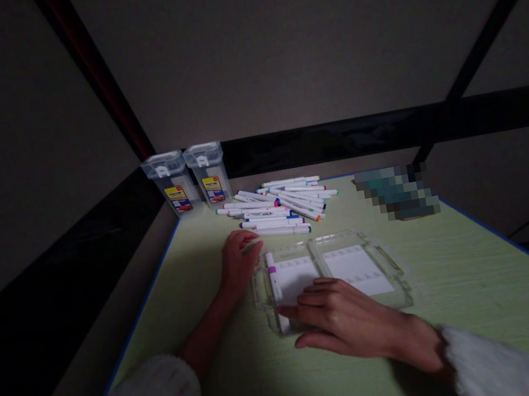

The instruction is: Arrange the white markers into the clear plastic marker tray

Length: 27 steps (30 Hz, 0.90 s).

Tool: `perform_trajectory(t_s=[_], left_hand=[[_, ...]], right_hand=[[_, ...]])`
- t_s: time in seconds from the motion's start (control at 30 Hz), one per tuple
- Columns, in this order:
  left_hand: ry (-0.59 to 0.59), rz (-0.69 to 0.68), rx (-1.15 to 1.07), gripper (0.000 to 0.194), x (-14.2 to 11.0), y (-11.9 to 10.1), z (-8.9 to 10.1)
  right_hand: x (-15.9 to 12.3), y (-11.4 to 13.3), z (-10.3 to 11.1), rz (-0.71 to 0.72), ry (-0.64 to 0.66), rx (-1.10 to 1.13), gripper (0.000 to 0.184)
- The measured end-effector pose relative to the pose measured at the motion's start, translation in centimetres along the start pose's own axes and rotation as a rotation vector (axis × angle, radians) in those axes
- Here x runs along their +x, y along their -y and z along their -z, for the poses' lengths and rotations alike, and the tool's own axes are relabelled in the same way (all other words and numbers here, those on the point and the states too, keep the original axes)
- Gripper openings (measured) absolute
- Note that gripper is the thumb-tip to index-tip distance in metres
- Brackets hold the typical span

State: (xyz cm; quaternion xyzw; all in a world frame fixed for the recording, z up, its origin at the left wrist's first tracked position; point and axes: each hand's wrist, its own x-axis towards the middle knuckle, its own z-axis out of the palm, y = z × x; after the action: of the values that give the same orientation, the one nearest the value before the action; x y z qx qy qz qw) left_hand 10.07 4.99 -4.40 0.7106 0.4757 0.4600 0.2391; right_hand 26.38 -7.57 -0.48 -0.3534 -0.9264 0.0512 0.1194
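Facing a dim wall (271,55) across a green table (484,269), reaching over an open clear case (358,270) with the right hand (335,314). Resting the right index fingertip on the near part of a purple-banded marker (273,277), holding the thumb apart and the other fingers loosely bent, clamping nothing visible. Coming from the marker's right, pointing across a long axis running away from the body, along the case's left side. Bringing the left hand (238,260) less near, just beside the case's far left corner, bending its fingers close about something pale; not showing clearly whether gripping it. Lying beyond the case: loose markers (290,200), with two tubs (191,183) behind to the left. Hiding part of the case's near side under the right hand, blurring its clear edges, masking an object (395,193) at right with coarse blocks, and cutting off both sleeves (504,354) low in view.
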Motion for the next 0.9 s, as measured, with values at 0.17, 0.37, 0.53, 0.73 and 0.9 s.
perform_trajectory(t_s=[0.17, 0.37, 0.53, 0.73, 0.9], left_hand=[[-0.122, 0.083, 0.002, 0.021, 0.7, 1.0, -0.1], [-0.183, 0.135, -0.02, 0.025, 1.4, 2.1, 0.1], [-0.132, 0.166, -0.023, 0.032, 1.4, 2.2, 0.2], [-0.081, 0.152, 0.004, 0.042, 1.1, 2.2, 0.1], [-0.075, 0.163, 0.014, 0.043, 0.9, 2.0, 0.2]], right_hand=[[0.3, -2.7, 1.3, -0.268, -0.253, 0.018, 0.029], [0.7, -7.3, 1.1, -0.624, -0.494, 0.035, 0.031], [0.9, -8.0, -0.5, -0.707, -0.431, 0.051, 0.034], [0.8, -7.3, -1.2, -0.707, -0.401, 0.103, 0.029], [0.6, -7.3, -1.7, -0.69, -0.386, 0.118, 0.026]])
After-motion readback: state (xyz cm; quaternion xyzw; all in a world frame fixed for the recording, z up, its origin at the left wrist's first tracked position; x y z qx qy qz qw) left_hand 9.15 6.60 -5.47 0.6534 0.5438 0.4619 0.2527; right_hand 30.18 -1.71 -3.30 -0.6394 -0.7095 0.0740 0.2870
